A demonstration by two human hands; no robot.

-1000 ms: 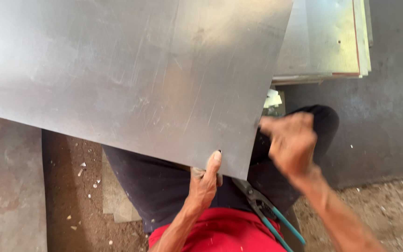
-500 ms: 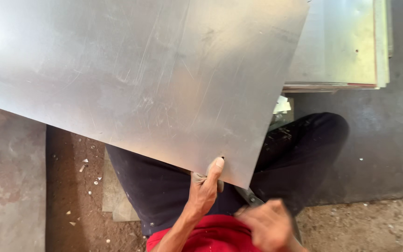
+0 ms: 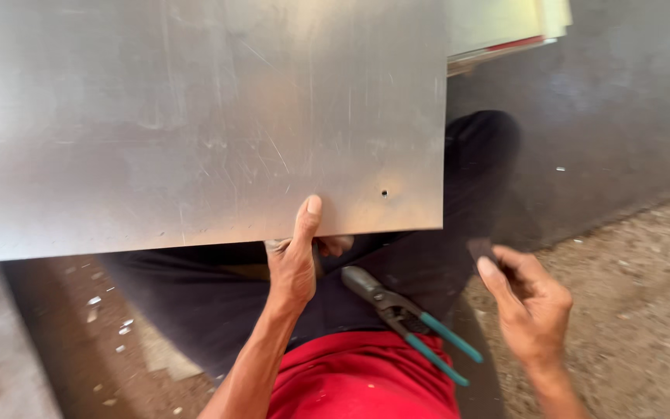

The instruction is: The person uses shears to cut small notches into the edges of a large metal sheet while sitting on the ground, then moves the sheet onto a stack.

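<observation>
A large grey metal sheet (image 3: 195, 116) fills the upper left and middle of the view, seen from above by the person holding it. Its surface is scuffed and scratched, and a small round hole (image 3: 384, 192) is seen near its lower right corner. The sheet is gripped at its near edge by the left hand (image 3: 295, 260): the thumb is laid flat on top of the metal, and the fingers are curled beneath the edge, so the sheet is pinched firmly between them. The sheet is held above the person's lap, over dark trousers (image 3: 219, 302) and a red shirt (image 3: 358, 376). A pair of snips (image 3: 409, 322) with teal handles is seen lying on the lap, just right of the left wrist, untouched by either hand. The right hand (image 3: 533, 306) is held out to the right of the snips, clear of the sheet, with its fingers loosely bent; something small and dark may be pinched at the fingertips, but the blur makes this impossible to tell. Beyond the sheet's right edge, a stack of pale panels (image 3: 505, 27) is seen at the top. A dark slab (image 3: 614, 116) lies at the right, with sandy ground (image 3: 645, 310) below it.
</observation>
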